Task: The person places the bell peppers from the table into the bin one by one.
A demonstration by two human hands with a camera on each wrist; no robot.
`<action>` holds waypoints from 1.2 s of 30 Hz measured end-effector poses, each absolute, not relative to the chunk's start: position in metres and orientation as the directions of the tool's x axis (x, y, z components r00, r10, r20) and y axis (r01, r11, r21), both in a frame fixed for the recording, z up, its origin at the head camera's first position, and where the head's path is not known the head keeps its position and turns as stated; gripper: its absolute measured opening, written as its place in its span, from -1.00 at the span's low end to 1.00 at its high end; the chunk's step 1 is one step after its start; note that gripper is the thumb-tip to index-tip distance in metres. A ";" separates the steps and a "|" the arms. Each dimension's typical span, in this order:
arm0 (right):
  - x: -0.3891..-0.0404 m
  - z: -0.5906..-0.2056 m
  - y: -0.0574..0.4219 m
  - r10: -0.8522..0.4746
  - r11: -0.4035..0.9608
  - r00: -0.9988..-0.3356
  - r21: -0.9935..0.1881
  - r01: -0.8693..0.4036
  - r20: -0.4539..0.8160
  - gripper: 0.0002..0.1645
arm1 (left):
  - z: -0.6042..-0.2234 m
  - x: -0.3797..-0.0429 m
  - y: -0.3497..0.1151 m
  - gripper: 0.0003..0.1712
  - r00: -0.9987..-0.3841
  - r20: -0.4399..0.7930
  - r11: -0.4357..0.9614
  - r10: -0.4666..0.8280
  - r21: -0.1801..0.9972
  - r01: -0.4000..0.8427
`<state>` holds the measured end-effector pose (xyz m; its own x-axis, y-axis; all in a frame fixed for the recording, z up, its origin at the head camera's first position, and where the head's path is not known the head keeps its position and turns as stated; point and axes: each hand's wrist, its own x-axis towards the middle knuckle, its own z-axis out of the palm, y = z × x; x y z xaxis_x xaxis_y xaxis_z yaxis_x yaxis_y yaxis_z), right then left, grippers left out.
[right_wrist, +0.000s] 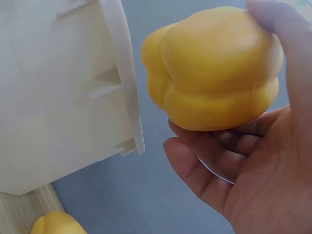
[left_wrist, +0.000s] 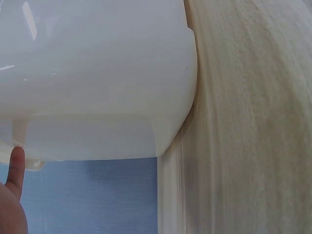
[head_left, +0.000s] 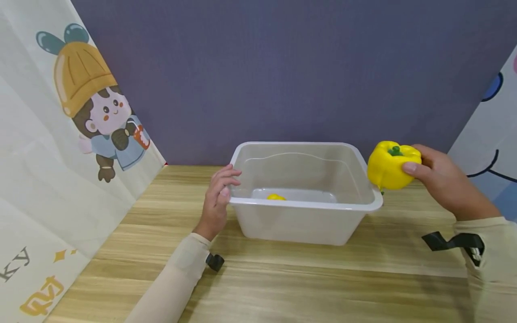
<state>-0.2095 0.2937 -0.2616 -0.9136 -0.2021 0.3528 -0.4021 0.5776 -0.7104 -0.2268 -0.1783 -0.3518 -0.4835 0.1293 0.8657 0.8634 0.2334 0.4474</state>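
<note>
A yellow bell pepper [head_left: 387, 166] with a green stem is held between the thumb and fingers of my right hand [head_left: 442, 181], just outside the right rim of a white plastic bin [head_left: 299, 222]. In the right wrist view the pepper [right_wrist: 214, 68] hangs beside the bin's outer wall [right_wrist: 63, 97]. At the bin's left rim, my left hand [head_left: 216, 199] holds the edge, its fingertips reaching over it. One finger [left_wrist: 16, 168] shows in the left wrist view; the others are out of sight there. Inside the bin lies a yellow thing [head_left: 276, 197], mostly hidden by the front wall.
Another yellow pepper-like piece [right_wrist: 58, 224] sits on the wooden table [head_left: 307, 278] to the bin's right. A dark blue-grey panel [head_left: 299, 72] stands behind, and printed white sheets [head_left: 44, 134] flank both sides.
</note>
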 end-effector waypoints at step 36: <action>-0.217 -0.237 0.272 -0.389 0.563 -0.868 -0.667 -0.488 0.307 -0.72 | -0.353 -0.227 -0.179 -0.65 -0.469 0.874 0.221 0.129 0.436 0.872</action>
